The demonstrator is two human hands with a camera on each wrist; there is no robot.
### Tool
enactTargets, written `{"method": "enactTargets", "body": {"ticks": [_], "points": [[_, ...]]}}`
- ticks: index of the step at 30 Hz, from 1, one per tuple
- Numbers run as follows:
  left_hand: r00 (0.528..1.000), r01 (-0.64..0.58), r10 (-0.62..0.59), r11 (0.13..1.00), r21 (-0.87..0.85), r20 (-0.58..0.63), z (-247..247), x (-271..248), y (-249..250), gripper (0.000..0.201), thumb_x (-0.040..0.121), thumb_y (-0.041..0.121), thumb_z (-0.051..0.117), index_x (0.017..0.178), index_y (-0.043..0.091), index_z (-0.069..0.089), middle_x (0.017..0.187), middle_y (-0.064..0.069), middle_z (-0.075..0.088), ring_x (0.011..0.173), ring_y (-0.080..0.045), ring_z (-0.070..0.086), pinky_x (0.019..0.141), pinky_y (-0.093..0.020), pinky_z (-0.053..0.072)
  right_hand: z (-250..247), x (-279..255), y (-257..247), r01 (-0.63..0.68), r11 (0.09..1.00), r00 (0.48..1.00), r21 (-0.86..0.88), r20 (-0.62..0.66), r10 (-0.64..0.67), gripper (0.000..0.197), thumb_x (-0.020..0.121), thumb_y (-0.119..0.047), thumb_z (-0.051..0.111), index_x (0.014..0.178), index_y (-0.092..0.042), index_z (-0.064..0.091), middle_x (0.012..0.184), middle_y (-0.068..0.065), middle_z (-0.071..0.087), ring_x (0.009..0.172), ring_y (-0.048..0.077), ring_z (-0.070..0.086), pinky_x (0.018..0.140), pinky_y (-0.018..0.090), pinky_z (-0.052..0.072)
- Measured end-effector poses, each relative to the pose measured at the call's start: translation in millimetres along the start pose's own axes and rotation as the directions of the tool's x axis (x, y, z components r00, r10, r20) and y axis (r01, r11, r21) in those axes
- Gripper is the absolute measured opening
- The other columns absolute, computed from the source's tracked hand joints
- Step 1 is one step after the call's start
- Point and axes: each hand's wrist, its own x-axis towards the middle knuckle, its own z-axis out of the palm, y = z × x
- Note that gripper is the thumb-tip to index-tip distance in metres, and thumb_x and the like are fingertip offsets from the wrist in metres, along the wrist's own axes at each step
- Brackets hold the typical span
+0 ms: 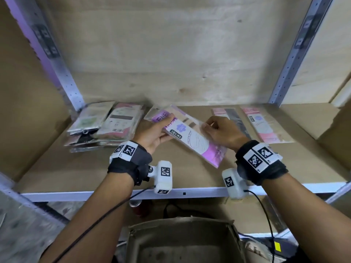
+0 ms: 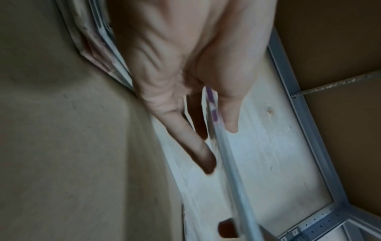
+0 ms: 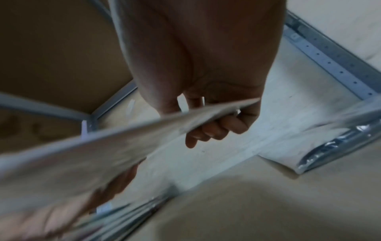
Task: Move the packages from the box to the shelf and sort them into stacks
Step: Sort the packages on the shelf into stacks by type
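Note:
A purple and white package (image 1: 191,143) hangs slanted just above the brown shelf board (image 1: 85,168), with more flat packages fanned out behind it. My left hand (image 1: 159,130) grips its left end, thumb on top and fingers beneath. My right hand (image 1: 209,127) pinches its upper right edge. The left wrist view shows the package edge (image 2: 224,146) between thumb and fingers. In the right wrist view, the package (image 3: 123,143) crosses the blurred frame, with my fingers (image 3: 208,130) curled under it. The cardboard box (image 1: 234,238) stands open below the shelf.
A stack of mixed packages (image 1: 98,126) lies at the shelf's left end. A grey and pink package (image 1: 230,115) and a pink one (image 1: 264,128) lie flat on the right. Metal uprights (image 1: 290,59) frame the bay. A red can (image 1: 135,205) sits under the shelf.

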Motion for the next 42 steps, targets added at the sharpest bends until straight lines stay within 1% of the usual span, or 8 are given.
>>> {"method": "enactTargets", "body": {"ticks": [6,16,21,27,31,36,39,42], "points": [[0.970,-0.133,0.126,0.991,-0.019,-0.209,-9,14,-1,0.015,0.089,0.025,0.071,0.103,0.018,0.069,0.084,0.000,0.076,0.071,-0.013,0.067,0.058,-0.020,0.055,-17,2,7,0.022,0.967,0.998,0.252,0.056,-0.037,0.017,0.098,-0.035,0.058,0.089,-0.021,0.063,0.098,0.007,0.072,0.093,0.028,0.069,0.086,0.039,0.053],[0.906,-0.117,0.196,0.967,0.225,-0.375,-22,26,-4,0.027,0.090,0.033,0.061,0.066,0.021,0.068,0.054,0.004,0.066,0.042,-0.008,0.050,0.050,-0.025,0.038,-16,1,12,-0.008,0.975,0.989,0.220,0.145,-0.024,0.028,0.097,-0.036,0.059,0.100,-0.009,0.065,0.098,0.012,0.074,0.096,0.032,0.070,0.091,0.044,0.053],[0.916,-0.135,0.184,0.978,0.157,-0.356,-24,24,-5,0.041,0.094,0.039,0.061,0.058,0.023,0.071,0.058,0.004,0.066,0.046,-0.008,0.047,0.051,-0.022,0.038,-16,-1,12,0.005,0.966,0.991,0.257,0.131,-0.040,0.029,0.096,-0.034,0.061,0.099,-0.006,0.065,0.097,0.012,0.074,0.096,0.033,0.069,0.091,0.044,0.053],[0.930,-0.132,0.212,0.955,0.265,-0.300,-29,19,-5,0.015,0.092,0.020,0.066,0.080,0.022,0.075,0.078,-0.001,0.072,0.048,-0.004,0.046,0.053,-0.020,0.036,-19,-3,16,0.066,0.974,0.994,0.219,0.067,-0.082,0.021,0.094,-0.035,0.065,0.090,-0.015,0.067,0.079,0.002,0.070,0.072,0.011,0.061,0.070,0.025,0.046],[0.917,-0.067,0.182,0.947,0.313,-0.354,-29,18,-1,0.014,0.086,0.031,0.064,0.076,0.022,0.070,0.071,0.004,0.071,0.043,-0.001,0.054,0.054,-0.020,0.039,-20,-6,16,0.091,0.973,0.989,0.211,0.092,-0.112,0.023,0.095,-0.033,0.063,0.096,-0.011,0.068,0.074,-0.004,0.068,0.067,0.008,0.061,0.066,0.022,0.045],[0.921,-0.077,0.193,0.942,0.327,-0.338,-29,17,-3,0.025,0.089,0.044,0.066,0.074,0.024,0.067,0.068,0.010,0.068,0.066,-0.007,0.064,0.064,-0.025,0.045,-21,-6,19,0.076,0.970,0.991,0.230,0.093,-0.100,0.022,0.094,-0.032,0.065,0.095,-0.010,0.069,0.072,-0.005,0.066,0.067,0.008,0.059,0.067,0.022,0.044],[0.936,-0.060,0.147,0.962,0.267,-0.321,-27,16,0,0.035,0.089,0.049,0.065,0.067,0.022,0.062,0.054,0.009,0.055,0.041,-0.005,0.048,0.052,-0.022,0.037,-22,-6,22,0.067,0.963,0.990,0.260,0.104,-0.097,0.024,0.093,-0.031,0.067,0.096,-0.008,0.069,0.077,0.002,0.069,0.071,0.012,0.061,0.072,0.027,0.047],[0.963,-0.077,0.095,0.994,0.083,-0.252,-27,14,2,0.033,0.090,0.047,0.066,0.075,0.018,0.063,0.065,0.003,0.054,0.033,-0.003,0.038,0.037,-0.017,0.028,-20,-6,23,0.069,0.960,0.989,0.271,0.106,-0.101,0.025,0.092,-0.031,0.068,0.096,-0.007,0.070,0.086,0.012,0.073,0.077,0.016,0.064,0.078,0.034,0.049]]}}
